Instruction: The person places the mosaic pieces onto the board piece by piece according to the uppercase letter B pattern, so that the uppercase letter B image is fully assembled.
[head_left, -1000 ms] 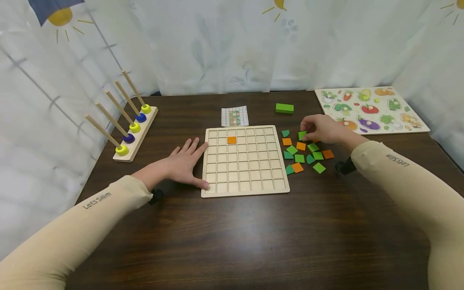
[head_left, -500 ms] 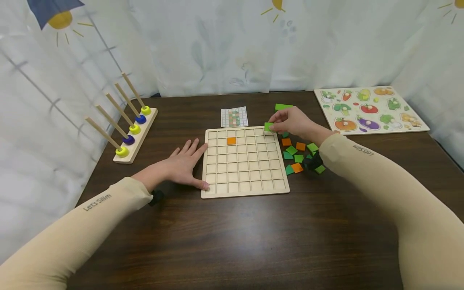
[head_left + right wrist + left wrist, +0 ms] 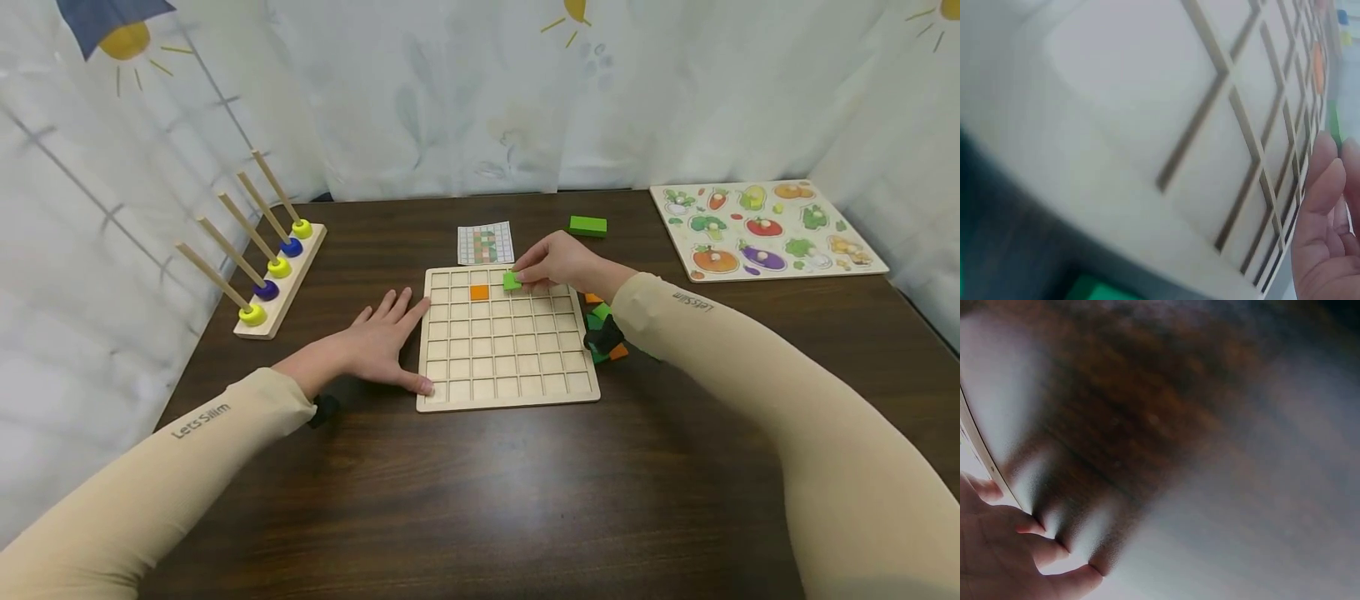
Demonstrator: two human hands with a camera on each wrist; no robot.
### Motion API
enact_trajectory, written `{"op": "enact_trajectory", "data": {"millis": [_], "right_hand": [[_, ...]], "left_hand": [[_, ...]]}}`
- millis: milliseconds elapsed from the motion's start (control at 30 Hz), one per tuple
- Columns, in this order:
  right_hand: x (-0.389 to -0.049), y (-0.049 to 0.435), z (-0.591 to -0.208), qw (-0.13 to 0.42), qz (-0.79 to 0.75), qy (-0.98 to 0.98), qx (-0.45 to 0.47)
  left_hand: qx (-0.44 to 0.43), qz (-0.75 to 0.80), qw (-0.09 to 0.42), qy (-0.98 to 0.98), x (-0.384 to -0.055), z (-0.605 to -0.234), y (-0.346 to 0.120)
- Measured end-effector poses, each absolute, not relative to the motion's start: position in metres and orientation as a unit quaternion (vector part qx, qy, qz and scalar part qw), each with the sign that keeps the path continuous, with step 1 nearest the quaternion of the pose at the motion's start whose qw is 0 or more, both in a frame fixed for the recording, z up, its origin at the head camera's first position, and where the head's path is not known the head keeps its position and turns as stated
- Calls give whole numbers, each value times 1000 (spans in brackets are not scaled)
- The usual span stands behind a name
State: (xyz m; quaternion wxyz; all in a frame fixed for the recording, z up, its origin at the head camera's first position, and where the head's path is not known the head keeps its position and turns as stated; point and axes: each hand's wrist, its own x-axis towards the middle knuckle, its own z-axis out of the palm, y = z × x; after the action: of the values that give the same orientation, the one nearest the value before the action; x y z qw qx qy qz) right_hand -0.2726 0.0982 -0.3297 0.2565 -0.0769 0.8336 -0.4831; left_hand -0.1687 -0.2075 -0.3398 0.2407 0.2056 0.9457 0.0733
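A light wooden grid board (image 3: 495, 333) lies on the dark table, with one orange square tile (image 3: 479, 292) set in a cell of its upper part. My right hand (image 3: 558, 260) pinches a light green square tile (image 3: 512, 281) over the board's upper rows, right of the orange tile; whether the tile touches the board I cannot tell. In the right wrist view the fingertips (image 3: 1329, 178) hold the green tile by its edge. My left hand (image 3: 382, 342) lies spread at the board's left edge, its thumb on the lower left corner. The left wrist view shows its fingers (image 3: 1075, 581) on the table.
Loose green and orange tiles (image 3: 602, 312) lie right of the board, partly hidden by my right wrist. Behind stand a pattern card (image 3: 485, 243) and a green block (image 3: 587, 226). A vegetable puzzle (image 3: 765, 229) lies at right, a peg stand (image 3: 281, 283) at left.
My right hand has picked up a green tile from the loose tiles and carried it left over the board's upper rows. The left hand has stayed in place.
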Motion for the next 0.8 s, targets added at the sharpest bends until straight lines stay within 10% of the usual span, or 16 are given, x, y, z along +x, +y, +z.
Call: {"op": "enact_trajectory", "data": {"millis": [800], "right_hand": [[-265,72,-332,222,-387,886,-125]], "left_hand": [[202,74,243,946,-168,-339,-207]]}}
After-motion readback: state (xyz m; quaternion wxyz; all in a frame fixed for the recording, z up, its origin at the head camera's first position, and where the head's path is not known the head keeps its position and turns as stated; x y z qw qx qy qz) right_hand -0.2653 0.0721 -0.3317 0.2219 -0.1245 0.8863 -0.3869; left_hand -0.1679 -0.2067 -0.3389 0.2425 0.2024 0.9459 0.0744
